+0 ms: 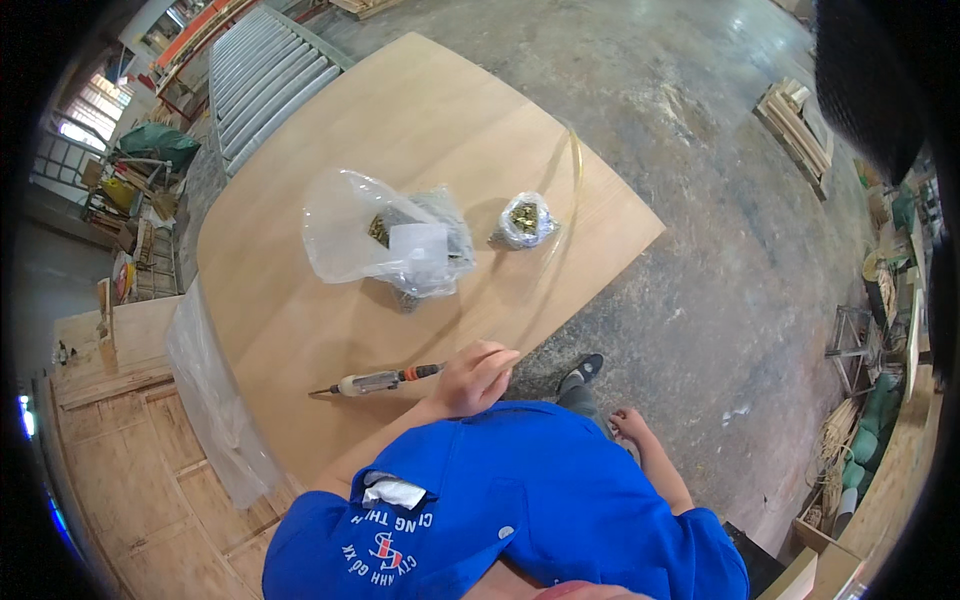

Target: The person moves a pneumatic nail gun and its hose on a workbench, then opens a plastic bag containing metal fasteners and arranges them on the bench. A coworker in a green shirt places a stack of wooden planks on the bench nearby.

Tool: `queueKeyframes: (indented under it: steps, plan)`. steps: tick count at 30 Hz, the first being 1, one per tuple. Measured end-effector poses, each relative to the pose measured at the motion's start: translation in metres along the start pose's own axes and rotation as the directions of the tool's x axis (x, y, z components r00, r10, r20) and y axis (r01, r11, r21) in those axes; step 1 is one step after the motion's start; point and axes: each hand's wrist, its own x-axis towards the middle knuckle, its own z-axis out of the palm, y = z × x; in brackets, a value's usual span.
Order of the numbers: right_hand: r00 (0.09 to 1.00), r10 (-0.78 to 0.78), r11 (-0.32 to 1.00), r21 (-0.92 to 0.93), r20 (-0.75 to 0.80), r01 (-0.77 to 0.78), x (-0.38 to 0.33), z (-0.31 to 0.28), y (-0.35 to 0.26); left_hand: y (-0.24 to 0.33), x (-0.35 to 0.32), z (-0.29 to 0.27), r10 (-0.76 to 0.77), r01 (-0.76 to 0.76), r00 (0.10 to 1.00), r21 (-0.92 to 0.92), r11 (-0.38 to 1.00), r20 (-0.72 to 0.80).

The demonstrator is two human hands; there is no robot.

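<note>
My left hand (476, 380) is closed at the near edge of the wooden panel (290, 180), its fingers curled toward the right. Whatever it may hold is hidden. Right beside it lies a slim power screwdriver (372, 382) with an orange and black collar, its long bit pointing left; whether hand and tool touch, I cannot tell. Down at my right side, away from the panel, hangs my right hand (629, 425) with loosely curled fingers, and their inside is hidden. Farther in on the panel sit a large clear plastic bag (345, 225) of brass-coloured hardware and a small bag (526, 220) of similar pieces.
A yellowish strip (576, 165) crosses the panel's right part. Clear plastic sheeting (215, 400) hangs by its left edge, over panelled wood (125, 450). A roller conveyor (265, 80) stands at the far left. Stacked boards (795, 130) lie on the concrete floor (690, 330).
</note>
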Motion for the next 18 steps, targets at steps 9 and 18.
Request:
queueKeyframes:
  steps: [9, 18]
  plan:
    - [0.983, 0.058, 0.981, 0.191, -0.176, -0.024, -0.011, -0.101, 0.085, -0.049, 0.115, 0.172, -0.180, 0.044, 0.933, 0.398, 0.916, 0.313]
    - [0.885, 0.330, 0.809, 0.581, -0.329, -0.086, 0.008, -0.185, 0.157, -0.075, 0.165, 0.219, -0.265, 0.056, 0.917, 0.563, 0.824, 0.297]
